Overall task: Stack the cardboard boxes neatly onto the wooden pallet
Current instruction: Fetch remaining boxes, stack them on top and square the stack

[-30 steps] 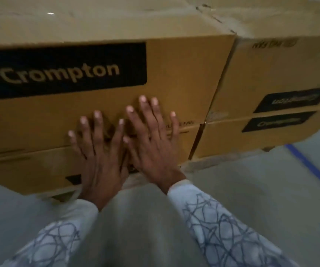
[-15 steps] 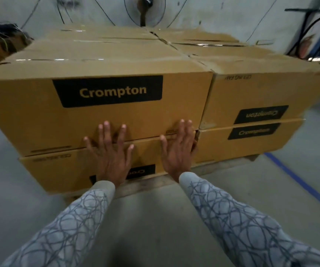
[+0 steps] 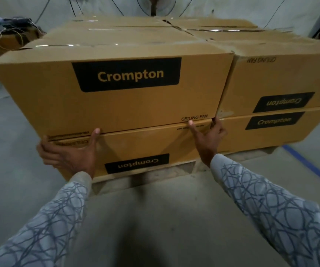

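Both hands moved from flat on the front face out to the bottom box [image 3: 145, 143] corners | left hand [image 3: 68, 153] wraps its 9 o'clock corner, right hand [image 3: 207, 137] hooks its 3 o'clock corner, thumbs at the seam under the top box [image 3: 116, 105] | boxes sit on the pallet [image 3: 184, 169], 12 o'clock | judged: squaring up, stack near complete.

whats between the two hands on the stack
Head view: only the bare front of the lower box, running from the left hand to the right hand; its upside-down label sits lower down.
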Available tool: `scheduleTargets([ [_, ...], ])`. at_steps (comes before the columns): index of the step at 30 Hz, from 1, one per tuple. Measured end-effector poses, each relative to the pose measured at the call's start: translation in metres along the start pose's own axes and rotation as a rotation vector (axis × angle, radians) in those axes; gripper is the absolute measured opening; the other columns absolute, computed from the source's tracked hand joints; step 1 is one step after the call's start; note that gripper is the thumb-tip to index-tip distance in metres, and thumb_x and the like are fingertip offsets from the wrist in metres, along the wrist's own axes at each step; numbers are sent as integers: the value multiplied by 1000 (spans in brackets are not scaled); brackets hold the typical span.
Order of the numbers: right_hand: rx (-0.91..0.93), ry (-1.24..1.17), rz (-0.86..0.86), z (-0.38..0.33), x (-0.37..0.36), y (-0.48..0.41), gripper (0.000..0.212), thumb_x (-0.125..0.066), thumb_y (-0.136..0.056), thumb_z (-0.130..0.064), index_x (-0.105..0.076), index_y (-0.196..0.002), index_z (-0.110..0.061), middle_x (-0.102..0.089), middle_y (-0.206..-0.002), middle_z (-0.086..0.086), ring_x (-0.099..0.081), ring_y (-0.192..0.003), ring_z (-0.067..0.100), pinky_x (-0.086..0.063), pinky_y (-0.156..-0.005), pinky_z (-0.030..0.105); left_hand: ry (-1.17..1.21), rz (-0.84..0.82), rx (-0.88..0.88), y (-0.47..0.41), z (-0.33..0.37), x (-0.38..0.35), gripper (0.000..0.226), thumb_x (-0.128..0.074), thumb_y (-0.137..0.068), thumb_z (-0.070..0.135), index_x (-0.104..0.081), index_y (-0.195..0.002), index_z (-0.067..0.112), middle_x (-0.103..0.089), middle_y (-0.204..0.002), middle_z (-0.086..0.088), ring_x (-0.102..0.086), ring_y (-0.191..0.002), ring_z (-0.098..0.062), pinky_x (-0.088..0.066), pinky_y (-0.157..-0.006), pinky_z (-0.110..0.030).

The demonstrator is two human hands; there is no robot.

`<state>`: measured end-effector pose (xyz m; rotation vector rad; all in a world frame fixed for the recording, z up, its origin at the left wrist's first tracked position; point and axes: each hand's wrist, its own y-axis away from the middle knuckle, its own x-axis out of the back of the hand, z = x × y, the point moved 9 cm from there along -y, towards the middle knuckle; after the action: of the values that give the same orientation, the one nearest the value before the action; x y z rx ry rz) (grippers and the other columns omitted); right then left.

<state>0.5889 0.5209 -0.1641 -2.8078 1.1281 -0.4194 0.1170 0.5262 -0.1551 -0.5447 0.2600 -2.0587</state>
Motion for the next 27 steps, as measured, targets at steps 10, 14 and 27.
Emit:
scheduleTargets([
  [10,73,-85,-18,28,8,-25,104,-87,-58,-77,-46,-141,-29,-43,-144,9,-61,-120,27,-58,-99,46,49,-71,-155,-25,-24,7,93,-66,-91,60,-34,-156,1,-39,-155,-24,-35,-143,-43,-26,-117,-49],
  [14,53,-130,-31,27,6,-24,106,-90,-53,-75,-48,-139,-31,-42,-144,11,-62,-119,26,-58,-98,46,71,33,-223,-46,-31,13,50,-56,-102,36,-56,-139,1,-58,-133,-26,-52,-124,-39,-36,-103,-37],
  [27,154,29,-22,16,12,-15,94,-89,-67,-63,-41,-143,-32,-34,-143,8,-60,-115,31,-57,-98,47,74,54,-207,-54,-36,20,36,-51,-98,26,-68,-121,4,-66,-115,-22,-59,-110,-33,-43,-91,-34],
])
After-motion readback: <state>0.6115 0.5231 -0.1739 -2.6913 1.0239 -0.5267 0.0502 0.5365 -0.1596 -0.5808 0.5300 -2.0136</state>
